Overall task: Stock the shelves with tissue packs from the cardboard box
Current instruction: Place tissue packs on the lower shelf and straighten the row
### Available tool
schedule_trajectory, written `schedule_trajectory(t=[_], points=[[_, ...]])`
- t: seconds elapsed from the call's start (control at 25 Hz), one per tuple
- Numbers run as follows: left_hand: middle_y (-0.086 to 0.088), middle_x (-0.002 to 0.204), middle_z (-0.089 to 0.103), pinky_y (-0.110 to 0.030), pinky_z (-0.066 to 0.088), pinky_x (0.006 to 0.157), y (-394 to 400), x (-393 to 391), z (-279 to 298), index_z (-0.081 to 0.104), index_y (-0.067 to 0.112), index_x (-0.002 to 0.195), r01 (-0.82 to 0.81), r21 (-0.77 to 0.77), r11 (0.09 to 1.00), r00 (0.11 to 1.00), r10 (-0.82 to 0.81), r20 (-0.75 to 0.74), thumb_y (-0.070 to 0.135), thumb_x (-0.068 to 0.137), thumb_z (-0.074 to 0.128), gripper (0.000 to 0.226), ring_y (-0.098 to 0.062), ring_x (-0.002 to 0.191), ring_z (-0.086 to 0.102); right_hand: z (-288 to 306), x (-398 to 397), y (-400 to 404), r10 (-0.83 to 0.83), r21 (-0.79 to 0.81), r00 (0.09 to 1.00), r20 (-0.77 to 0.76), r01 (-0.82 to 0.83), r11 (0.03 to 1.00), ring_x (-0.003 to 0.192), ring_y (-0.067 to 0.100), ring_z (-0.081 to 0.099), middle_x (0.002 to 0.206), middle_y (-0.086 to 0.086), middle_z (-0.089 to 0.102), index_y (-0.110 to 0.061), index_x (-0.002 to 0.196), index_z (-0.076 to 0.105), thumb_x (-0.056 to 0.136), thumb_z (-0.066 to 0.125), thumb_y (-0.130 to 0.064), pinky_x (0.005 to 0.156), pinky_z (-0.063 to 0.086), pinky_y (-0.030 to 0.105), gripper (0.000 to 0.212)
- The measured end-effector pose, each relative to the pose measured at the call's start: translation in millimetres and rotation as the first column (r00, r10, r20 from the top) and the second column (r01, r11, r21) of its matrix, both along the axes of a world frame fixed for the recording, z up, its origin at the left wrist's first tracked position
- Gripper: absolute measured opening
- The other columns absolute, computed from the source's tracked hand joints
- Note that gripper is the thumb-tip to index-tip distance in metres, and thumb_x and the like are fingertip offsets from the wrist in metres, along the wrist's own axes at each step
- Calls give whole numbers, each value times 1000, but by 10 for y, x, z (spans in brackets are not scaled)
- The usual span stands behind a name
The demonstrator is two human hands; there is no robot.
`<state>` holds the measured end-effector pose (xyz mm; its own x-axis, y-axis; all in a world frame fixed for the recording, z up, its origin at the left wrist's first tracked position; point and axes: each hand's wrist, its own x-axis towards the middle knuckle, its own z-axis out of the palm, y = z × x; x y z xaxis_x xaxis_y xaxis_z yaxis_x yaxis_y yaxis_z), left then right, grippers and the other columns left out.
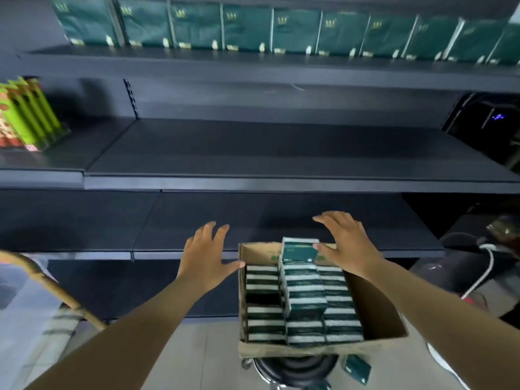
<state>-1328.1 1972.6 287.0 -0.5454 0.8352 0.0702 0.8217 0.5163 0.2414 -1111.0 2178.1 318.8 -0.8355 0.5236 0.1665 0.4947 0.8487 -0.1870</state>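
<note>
A cardboard box [377, 313] stands on a round stool, filled with several dark green and white tissue packs [304, 291] stacked in rows. One pack [298, 249] sticks up at the box's far end. My left hand [205, 260] hovers open just left of the box, fingers spread, holding nothing. My right hand [346, 243] hangs open over the box's far right corner, its thumb close to the raised pack. A row of several green tissue packs [295, 30] stands upright along the top shelf [253, 68].
The dark middle shelf [253, 153] and lower shelf [281, 229] run ahead. Green and red packets [25, 116] stand at the middle shelf's left end. A black device [492, 122] sits at the right. A wooden chair arm [47, 282] curves at the left; a loose pack [356, 370] lies below the stool.
</note>
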Motion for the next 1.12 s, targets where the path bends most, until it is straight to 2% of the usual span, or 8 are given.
schedule_trajectory(t=[0.16, 0.32, 0.48, 0.68, 0.76, 0.88, 1.0, 1.12], points=[[-5, 153, 23, -39, 24, 111, 228, 471, -781, 22, 25, 148, -3, -108, 994, 997, 11, 72, 66, 81, 55, 85, -24, 140, 22, -678, 368, 138, 93, 28, 995, 29, -94, 995, 116, 18, 56, 123, -5, 58, -26, 125, 55, 76, 74, -41, 93, 35, 29, 54], [-4, 132, 49, -43, 43, 94, 401, 753, -1534, 42, 24, 134, -6, -232, 973, 998, 20, 60, 63, 69, 65, 80, -28, 120, 48, -1583, 522, 395, 157, -237, 979, 126, -124, 963, 126, 19, 41, 133, -3, 48, -25, 133, 47, 87, 60, -42, 104, 33, 33, 51], [-16, 132, 53, -53, 48, 90, 382, 751, -2128, 55, 12, 126, -1, -324, 946, 999, 12, 32, 62, 62, 73, 83, -38, 119, 52, -2380, 531, 485, 248, -284, 942, 226, -180, 942, 122, 22, 41, 130, 1, 46, -22, 134, 45, 88, 58, -40, 100, 37, 35, 51], [-20, 138, 49, -56, 41, 98, 284, 753, -2322, 58, 12, 126, -27, -384, 923, 999, 13, -39, 68, 87, 24, 76, -37, 129, 44, -2747, 451, 458, 271, -219, 941, 200, -227, 949, 98, 24, 55, 105, 3, 55, -19, 113, 59, 71, 79, -26, 76, 50, 35, 47], [-19, 138, 48, -56, 39, 99, 276, 747, -2329, 58, 13, 125, -37, -408, 912, 999, 24, -36, 70, 88, 19, 79, -37, 130, 43, -2773, 419, 460, 253, -179, 949, 187, -220, 959, 92, 22, 57, 101, 0, 57, -20, 110, 59, 63, 84, -24, 72, 54, 34, 53], [-19, 137, 50, -55, 40, 97, 293, 752, -2309, 58, 13, 125, -25, -409, 912, 999, 5, -51, 70, 78, 47, 74, -38, 128, 45, -2751, 364, 462, 285, -118, 937, 204, -266, 957, 84, 19, 59, 92, -3, 60, -21, 103, 62, 55, 88, -20, 64, 53, 31, 55], [-20, 134, 53, -56, 45, 91, 344, 757, -2122, 50, 14, 126, 9, -350, 937, 1000, -15, -15, 61, 57, 78, 88, -40, 123, 50, -2611, 326, 439, 296, -62, 921, 253, -290, 955, 77, 16, 59, 83, -7, 61, -25, 91, 65, 47, 91, -15, 59, 49, 29, 52], [-19, 132, 54, -53, 47, 89, 405, 683, -1739, 41, 13, 132, 3, -284, 959, 1000, -9, -20, 58, 50, 84, 102, -39, 119, 54, -2238, 258, 414, 288, -100, 914, 284, -271, 957, 89, 17, 58, 95, -6, 60, -27, 102, 63, 64, 83, -13, 71, 47, 33, 45]])
